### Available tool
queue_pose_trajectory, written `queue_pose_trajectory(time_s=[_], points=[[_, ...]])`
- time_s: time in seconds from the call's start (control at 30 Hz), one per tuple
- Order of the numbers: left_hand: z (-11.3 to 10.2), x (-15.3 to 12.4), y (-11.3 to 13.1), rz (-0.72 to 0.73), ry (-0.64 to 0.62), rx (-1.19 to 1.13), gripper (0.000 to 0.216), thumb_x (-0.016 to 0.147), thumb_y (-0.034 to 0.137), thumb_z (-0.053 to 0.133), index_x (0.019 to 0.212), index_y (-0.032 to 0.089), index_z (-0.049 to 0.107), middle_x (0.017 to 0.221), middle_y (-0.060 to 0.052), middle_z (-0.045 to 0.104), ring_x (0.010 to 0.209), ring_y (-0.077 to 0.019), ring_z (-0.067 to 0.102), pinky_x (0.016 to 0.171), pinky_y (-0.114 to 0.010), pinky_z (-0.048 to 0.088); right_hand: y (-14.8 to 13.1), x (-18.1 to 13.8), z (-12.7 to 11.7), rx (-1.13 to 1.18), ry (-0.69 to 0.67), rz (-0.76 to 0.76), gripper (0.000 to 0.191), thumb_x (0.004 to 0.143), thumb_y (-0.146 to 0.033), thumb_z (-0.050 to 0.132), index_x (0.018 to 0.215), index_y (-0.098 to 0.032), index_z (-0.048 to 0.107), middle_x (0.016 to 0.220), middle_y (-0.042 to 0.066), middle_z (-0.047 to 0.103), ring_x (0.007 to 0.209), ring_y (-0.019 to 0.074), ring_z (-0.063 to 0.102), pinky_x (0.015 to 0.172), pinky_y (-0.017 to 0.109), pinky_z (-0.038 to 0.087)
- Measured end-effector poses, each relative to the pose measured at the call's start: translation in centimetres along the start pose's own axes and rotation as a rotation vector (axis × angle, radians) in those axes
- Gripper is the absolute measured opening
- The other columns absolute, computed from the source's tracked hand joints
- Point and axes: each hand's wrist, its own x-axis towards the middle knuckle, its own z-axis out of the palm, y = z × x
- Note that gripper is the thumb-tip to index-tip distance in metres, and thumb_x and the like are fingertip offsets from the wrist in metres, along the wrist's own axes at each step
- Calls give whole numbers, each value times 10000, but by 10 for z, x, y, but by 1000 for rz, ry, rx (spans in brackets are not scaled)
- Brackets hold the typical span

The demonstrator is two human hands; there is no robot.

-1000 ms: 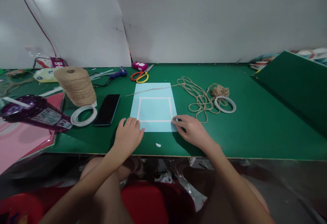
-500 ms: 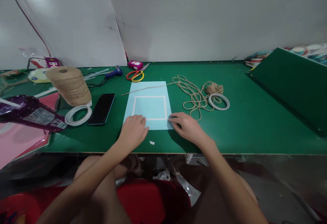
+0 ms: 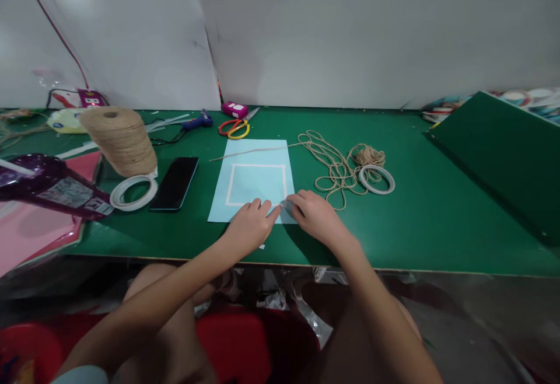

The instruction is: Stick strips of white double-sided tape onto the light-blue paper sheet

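Observation:
A light blue sheet of paper (image 3: pixel 221 212) lies on the green table, with strips of white tape (image 3: pixel 258 166) forming a rectangle on it. My left hand (image 3: pixel 249 226) rests over the sheet's lower edge, fingers apart, one digit reaching to the rectangle's lower right corner. At that same corner my right hand (image 3: pixel 317 215) has its thumb and fingertips pinched together on the tape. The exact grip is partly hidden by the fingers. A loose end of twine (image 3: pixel 254 151) crosses the top of the sheet.
Right of the sheet lie tangled twine (image 3: pixel 335 168) and a tape roll (image 3: pixel 377 189). Scissors (image 3: pixel 238 129) and a small pink box (image 3: pixel 235 110) sit behind. To the left are a phone (image 3: pixel 175 184), another tape roll (image 3: pixel 133 204), a twine spool (image 3: pixel 120 142) and a purple bottle (image 3: pixel 56 188).
My left hand has moved right along the lower tape strip to the corner beside my right hand. My right hand stays near that corner. The view has shifted slightly.

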Motion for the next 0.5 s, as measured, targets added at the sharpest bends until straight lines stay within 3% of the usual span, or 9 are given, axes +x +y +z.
queue_pose_trajectory(time_s=[0.1, 0.17, 0.27, 0.33, 0.4, 0.5], points=[[-6, -5, -3, 5, 20, -29, 357, 894, 211, 377, 1228, 188, 503, 970, -98, 605, 868, -229, 567, 678, -340, 464, -4, 5, 1, -17, -2, 1, 263, 885, -164, 403, 1057, -167, 602, 912, 94, 608, 850, 201, 540, 721, 308, 408], [-10, -10, -15, -37, 78, -68, 336, 903, 255, 372, 1193, 200, 533, 965, -83, 630, 856, -211, 584, 686, -328, 468, -6, 9, 3, 14, 27, -41, 282, 882, -159, 406, 1107, -166, 575, 1048, 125, 598, 949, 218, 543, 796, 341, 425], [-15, -17, -46, -278, 240, -93, 340, 913, 268, 338, 1152, 206, 572, 1010, -78, 656, 914, -202, 603, 765, -327, 471, -9, 14, 11, 26, 70, -78, 357, 885, -210, 434, 1233, -162, 496, 1286, 171, 497, 1161, 259, 469, 930, 410, 397], [-12, -20, -69, -443, 259, -84, 369, 919, 289, 315, 1179, 185, 554, 1142, -94, 622, 1033, -220, 581, 822, -334, 468, -10, 17, 19, -1, 62, -28, 448, 895, -285, 442, 1322, -153, 420, 1383, 191, 410, 1258, 289, 391, 984, 450, 361], [-5, -23, -86, -543, 178, -38, 442, 922, 349, 303, 1262, 136, 489, 1258, -144, 554, 1171, -265, 508, 894, -370, 445, -9, 20, 28, -36, 29, 75, 546, 896, -373, 444, 1386, -149, 353, 1433, 206, 343, 1308, 326, 330, 1011, 489, 325], [10, -26, -97, -566, -26, -3, 598, 919, 451, 297, 1357, 50, 365, 1352, -236, 450, 1277, -329, 403, 971, -435, 387, -6, 23, 38, -63, -30, 212, 671, 886, -503, 417, 1441, -154, 273, 1468, 216, 279, 1349, 363, 251, 1036, 518, 278]])
